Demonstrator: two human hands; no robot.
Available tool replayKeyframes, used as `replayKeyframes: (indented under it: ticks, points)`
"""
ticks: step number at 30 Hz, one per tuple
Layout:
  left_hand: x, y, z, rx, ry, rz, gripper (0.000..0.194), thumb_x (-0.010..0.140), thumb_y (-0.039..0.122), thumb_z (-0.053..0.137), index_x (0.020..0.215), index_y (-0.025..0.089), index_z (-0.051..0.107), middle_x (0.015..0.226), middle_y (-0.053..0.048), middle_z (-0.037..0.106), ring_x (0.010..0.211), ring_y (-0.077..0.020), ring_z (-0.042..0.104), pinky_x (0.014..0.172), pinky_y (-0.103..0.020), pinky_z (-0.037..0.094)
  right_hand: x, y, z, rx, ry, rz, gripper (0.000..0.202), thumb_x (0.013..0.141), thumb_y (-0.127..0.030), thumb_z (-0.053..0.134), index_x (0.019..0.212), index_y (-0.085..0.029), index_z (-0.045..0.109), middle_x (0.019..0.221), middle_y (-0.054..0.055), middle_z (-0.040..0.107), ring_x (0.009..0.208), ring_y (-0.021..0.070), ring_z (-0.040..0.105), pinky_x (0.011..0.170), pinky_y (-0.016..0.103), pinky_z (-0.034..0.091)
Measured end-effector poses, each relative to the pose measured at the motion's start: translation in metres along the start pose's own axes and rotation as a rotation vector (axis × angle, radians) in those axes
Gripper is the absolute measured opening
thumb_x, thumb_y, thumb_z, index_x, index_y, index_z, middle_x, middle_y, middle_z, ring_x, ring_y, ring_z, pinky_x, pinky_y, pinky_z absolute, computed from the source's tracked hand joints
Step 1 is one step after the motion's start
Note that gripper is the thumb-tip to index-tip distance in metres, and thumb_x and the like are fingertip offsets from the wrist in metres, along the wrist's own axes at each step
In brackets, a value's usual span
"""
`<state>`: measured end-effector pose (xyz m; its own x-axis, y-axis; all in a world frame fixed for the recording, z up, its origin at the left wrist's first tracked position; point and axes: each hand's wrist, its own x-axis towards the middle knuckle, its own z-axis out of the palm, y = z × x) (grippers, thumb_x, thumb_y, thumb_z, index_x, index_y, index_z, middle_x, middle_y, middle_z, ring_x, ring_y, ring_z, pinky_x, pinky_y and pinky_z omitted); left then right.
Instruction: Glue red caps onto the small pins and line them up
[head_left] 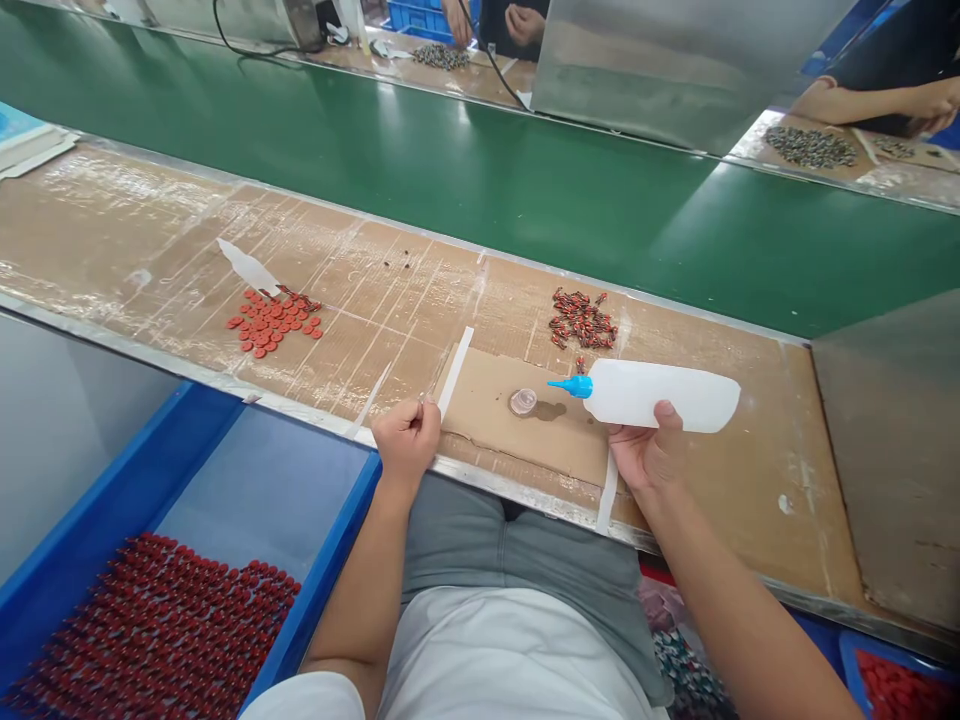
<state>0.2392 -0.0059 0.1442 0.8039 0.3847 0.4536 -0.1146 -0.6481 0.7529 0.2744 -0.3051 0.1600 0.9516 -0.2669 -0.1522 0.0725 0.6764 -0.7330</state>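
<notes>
My right hand [649, 450] is wrapped round a white plastic bottle [660, 395] lying nearly level, its blue nozzle [574, 386] pointing left. Below and left of the nozzle, a small round clear piece [523, 402] rests on a cardboard sheet [525, 450] taped to the table. My left hand [409, 430] is closed at the table's front edge, left of the cardboard; what its fingers pinch, if anything, is too small to name. Small red and dark parts [583, 320] are piled behind the cardboard.
Red discs [270, 322] lie left on the table beside a white pointed piece [249, 267]. A blue tray [330, 560] at lower left holds rows of red parts [165, 620]. A green belt [450, 170] runs behind; other people's hands [525, 25] work beyond it. A metal panel stands right.
</notes>
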Motion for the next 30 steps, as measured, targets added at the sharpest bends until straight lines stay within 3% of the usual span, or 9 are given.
replayKeyframes:
  ticks: [7, 14, 19, 30]
  points:
    - [-0.0023, -0.0049, 0.0039, -0.007, 0.028, -0.004, 0.045, 0.083, 0.019, 0.055, 0.052, 0.019, 0.023, 0.050, 0.006, 0.022, 0.049, -0.0076, 0.023, 0.052, -0.027, 0.023, -0.0014, -0.0004, -0.0013, -0.064, -0.055, -0.013, 0.048, 0.072, -0.025, 0.078, 0.117, -0.030, 0.061, 0.121, -0.001, 0.069, 0.105, 0.0169, 0.068, 0.075, 0.030, 0.064]
    - [-0.0006, -0.0064, 0.0029, 0.012, 0.029, -0.008, 0.045, 0.083, 0.020, 0.055, 0.051, 0.018, 0.023, 0.050, 0.006, 0.023, 0.049, -0.0076, 0.024, 0.052, -0.028, 0.023, -0.0039, -0.0018, 0.0007, -0.108, -0.021, -0.016, 0.057, 0.069, -0.025, 0.080, 0.121, -0.031, 0.059, 0.122, -0.001, 0.068, 0.109, 0.0214, 0.067, 0.077, 0.034, 0.065]
    - [-0.0007, -0.0053, 0.0042, 0.080, 0.006, -0.055, 0.045, 0.083, 0.025, 0.053, 0.051, 0.019, 0.023, 0.049, 0.005, 0.024, 0.048, -0.0078, 0.025, 0.052, -0.027, 0.024, -0.0042, -0.0010, 0.0007, -0.149, -0.014, -0.022, 0.061, 0.068, -0.024, 0.080, 0.123, -0.036, 0.057, 0.121, -0.004, 0.069, 0.110, 0.0217, 0.068, 0.077, 0.034, 0.066]
    - [0.0002, -0.0046, 0.0051, 0.090, 0.017, -0.062, 0.044, 0.083, 0.024, 0.054, 0.051, 0.019, 0.025, 0.049, 0.005, 0.024, 0.048, -0.0076, 0.025, 0.052, -0.027, 0.024, -0.0059, 0.0003, 0.0036, -0.183, 0.014, -0.020, 0.069, 0.066, -0.023, 0.083, 0.127, -0.036, 0.055, 0.121, -0.004, 0.069, 0.109, 0.0213, 0.068, 0.082, 0.034, 0.065]
